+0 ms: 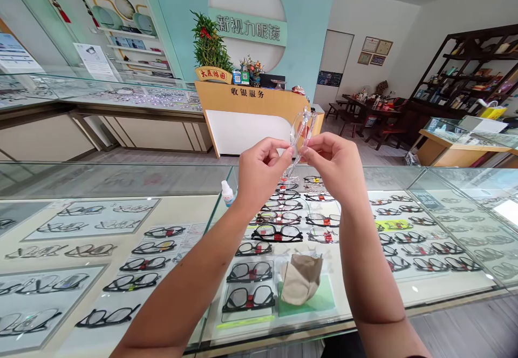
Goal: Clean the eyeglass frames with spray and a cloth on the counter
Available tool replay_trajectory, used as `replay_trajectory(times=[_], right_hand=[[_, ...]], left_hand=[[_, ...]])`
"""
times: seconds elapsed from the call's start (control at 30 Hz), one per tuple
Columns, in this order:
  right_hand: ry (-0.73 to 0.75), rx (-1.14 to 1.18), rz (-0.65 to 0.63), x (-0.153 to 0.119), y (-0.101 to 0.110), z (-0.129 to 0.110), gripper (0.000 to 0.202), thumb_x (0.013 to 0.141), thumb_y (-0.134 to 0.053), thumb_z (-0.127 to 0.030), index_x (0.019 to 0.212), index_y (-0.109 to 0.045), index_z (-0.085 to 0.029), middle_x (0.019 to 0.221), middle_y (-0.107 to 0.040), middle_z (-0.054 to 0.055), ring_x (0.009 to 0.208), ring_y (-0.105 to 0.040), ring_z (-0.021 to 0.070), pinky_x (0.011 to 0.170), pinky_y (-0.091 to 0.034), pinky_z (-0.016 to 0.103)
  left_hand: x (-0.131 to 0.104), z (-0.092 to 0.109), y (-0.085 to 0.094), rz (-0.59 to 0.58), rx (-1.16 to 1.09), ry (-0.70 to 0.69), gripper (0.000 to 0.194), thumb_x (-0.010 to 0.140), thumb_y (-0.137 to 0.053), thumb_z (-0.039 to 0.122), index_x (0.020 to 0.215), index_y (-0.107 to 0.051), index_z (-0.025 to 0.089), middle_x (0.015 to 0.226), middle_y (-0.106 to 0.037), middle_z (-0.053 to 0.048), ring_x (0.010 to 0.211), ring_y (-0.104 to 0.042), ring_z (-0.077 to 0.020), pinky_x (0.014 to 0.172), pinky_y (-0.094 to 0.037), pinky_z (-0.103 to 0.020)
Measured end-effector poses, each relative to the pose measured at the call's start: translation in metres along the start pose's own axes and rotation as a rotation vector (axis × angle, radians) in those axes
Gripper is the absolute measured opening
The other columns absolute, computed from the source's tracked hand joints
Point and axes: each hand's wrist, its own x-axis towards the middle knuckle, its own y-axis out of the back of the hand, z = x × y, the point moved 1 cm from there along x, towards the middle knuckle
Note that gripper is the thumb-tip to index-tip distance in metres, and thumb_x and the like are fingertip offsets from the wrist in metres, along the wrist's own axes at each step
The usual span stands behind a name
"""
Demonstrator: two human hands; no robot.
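A pair of clear-framed eyeglasses (298, 129) is held up above the glass display counter (190, 177). My left hand (265, 169) pinches it from the left, thumb and index finger closed on the frame. From the other side my right hand (332, 164) grips it between thumb and fingers. The glasses are tilted on edge, so one lens partly covers the other. Below my hands, on the counter, lie a crumpled beige cloth (301, 279) on a green sheet (324, 298) and a small white spray bottle (227, 193).
Rows of eyeglasses (279, 232) show through the counter glass, with more on the left (137, 281) and right (431, 264). Beyond the counter stand a wooden cashier desk (259, 104) with a plant (210, 45), another display case (141, 96), and a dark shelf (469, 77).
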Motion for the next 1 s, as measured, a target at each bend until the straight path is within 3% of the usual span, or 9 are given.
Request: replay_trajectory(times=[0.33, 0.53, 0.6, 0.67, 0.73, 0.8, 0.9, 1.0], right_hand=[[-0.015, 0.003, -0.005, -0.002, -0.003, 0.001, 0.011, 0.092, -0.079, -0.033, 0.090, -0.073, -0.024, 0.091, -0.083, 0.006, 0.082, -0.078, 0.0219, 0.079, -0.062, 0.041], [-0.020, -0.127, -0.067, 0.000, 0.019, 0.002, 0.019, 0.091, -0.084, -0.041, 0.094, -0.078, -0.023, 0.094, -0.083, 0.007, 0.083, -0.075, 0.0220, 0.079, -0.060, 0.041], [0.028, -0.213, 0.010, -0.001, 0.029, 0.001, 0.022, 0.093, -0.083, -0.046, 0.094, -0.077, -0.025, 0.092, -0.081, 0.007, 0.083, -0.073, 0.0220, 0.077, -0.058, 0.040], [0.115, -0.251, 0.166, -0.003, 0.037, -0.004, 0.028, 0.098, -0.079, -0.052, 0.090, -0.074, -0.026, 0.086, -0.074, 0.005, 0.080, -0.069, 0.0212, 0.071, -0.055, 0.038], [0.203, -0.265, 0.315, -0.008, 0.041, -0.013, 0.037, 0.102, -0.073, -0.055, 0.082, -0.065, -0.026, 0.075, -0.062, 0.002, 0.074, -0.062, 0.0189, 0.064, -0.049, 0.034], [0.242, -0.280, 0.379, -0.014, 0.042, -0.024, 0.048, 0.106, -0.071, -0.048, 0.069, -0.049, -0.025, 0.065, -0.041, -0.001, 0.065, -0.050, 0.0150, 0.060, -0.040, 0.031], [0.199, -0.306, 0.256, -0.021, 0.042, -0.038, 0.063, 0.105, -0.072, -0.024, 0.063, -0.024, -0.024, 0.064, -0.020, -0.004, 0.059, -0.032, 0.0110, 0.059, -0.032, 0.031], [0.105, -0.346, -0.017, -0.023, 0.039, -0.045, 0.067, 0.104, -0.075, -0.021, 0.059, -0.026, -0.023, 0.061, -0.022, -0.004, 0.062, -0.036, 0.0118, 0.065, -0.039, 0.032]], left_hand=[[0.001, -0.001, 0.001, -0.054, -0.033, 0.014, 0.016, 0.090, -0.083, 0.039, 0.091, -0.080, 0.024, 0.060, -0.036, 0.008, 0.056, -0.033, -0.0117, 0.059, -0.036, -0.030], [0.002, -0.011, -0.004, -0.123, -0.058, 0.079, 0.021, 0.091, -0.082, 0.044, 0.095, -0.082, 0.024, 0.059, -0.037, 0.007, 0.054, -0.036, -0.0123, 0.057, -0.036, -0.029], [0.001, -0.016, -0.008, -0.144, -0.040, 0.094, 0.020, 0.092, -0.080, 0.044, 0.095, -0.081, 0.024, 0.058, -0.037, 0.007, 0.054, -0.036, -0.0126, 0.056, -0.035, -0.028], [0.000, -0.020, -0.013, -0.176, 0.041, 0.071, 0.017, 0.093, -0.077, 0.040, 0.093, -0.081, 0.023, 0.058, -0.036, 0.007, 0.055, -0.035, -0.0130, 0.058, -0.033, -0.029], [-0.003, -0.025, -0.019, -0.249, 0.173, 0.023, 0.014, 0.093, -0.076, 0.037, 0.091, -0.081, 0.024, 0.058, -0.038, 0.007, 0.056, -0.036, -0.0139, 0.060, -0.031, -0.030], [-0.007, -0.030, -0.026, -0.356, 0.305, -0.006, 0.013, 0.093, -0.076, 0.036, 0.090, -0.082, 0.025, 0.060, -0.048, 0.004, 0.059, -0.041, -0.0158, 0.061, -0.029, -0.031], [-0.015, -0.044, -0.039, -0.505, 0.441, -0.001, 0.013, 0.093, -0.077, 0.036, 0.089, -0.083, 0.026, 0.068, -0.065, -0.001, 0.062, -0.051, -0.0195, 0.062, -0.028, -0.032], [-0.026, -0.062, -0.054, -0.546, 0.450, 0.069, 0.008, 0.086, -0.082, 0.034, 0.085, -0.082, 0.026, 0.066, -0.067, -0.002, 0.063, -0.055, -0.0222, 0.063, -0.031, -0.032]])
